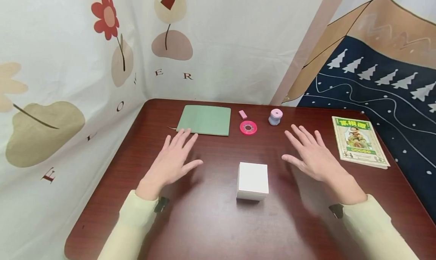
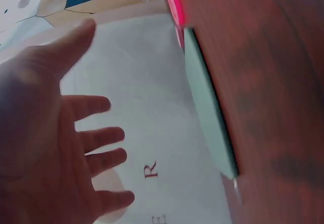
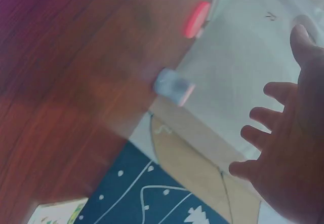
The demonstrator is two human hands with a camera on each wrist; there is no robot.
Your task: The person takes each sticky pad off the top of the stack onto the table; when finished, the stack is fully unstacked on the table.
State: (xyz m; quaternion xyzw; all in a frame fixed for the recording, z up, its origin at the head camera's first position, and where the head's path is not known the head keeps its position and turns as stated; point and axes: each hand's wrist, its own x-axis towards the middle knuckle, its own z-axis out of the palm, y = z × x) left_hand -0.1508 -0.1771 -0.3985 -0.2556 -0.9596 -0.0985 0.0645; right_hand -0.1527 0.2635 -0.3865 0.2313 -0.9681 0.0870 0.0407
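Both hands hover above the table with fingers spread and nothing held. The left hand (image 1: 173, 159) is nearest to a green notebook (image 1: 205, 120), its fingertips by the notebook's front edge in the head view. The right hand (image 1: 314, 158) is between a white box (image 1: 253, 178) and a booklet with a green and yellow cover (image 1: 361, 142). At the back stand a small pink and blue cylinder (image 1: 275, 117), a round pink disc with a dark centre (image 1: 248, 127) and a small pink block (image 1: 243, 114). In the left wrist view, the notebook (image 2: 207, 107) appears edge-on beyond the left fingers.
A dark red-brown wooden table (image 1: 218, 229) carries all these things. White printed cloth (image 1: 231, 44) hangs along its back and left edges, and a navy cloth with white trees (image 1: 385, 86) hangs at the right. Dark straps show under both sleeves.
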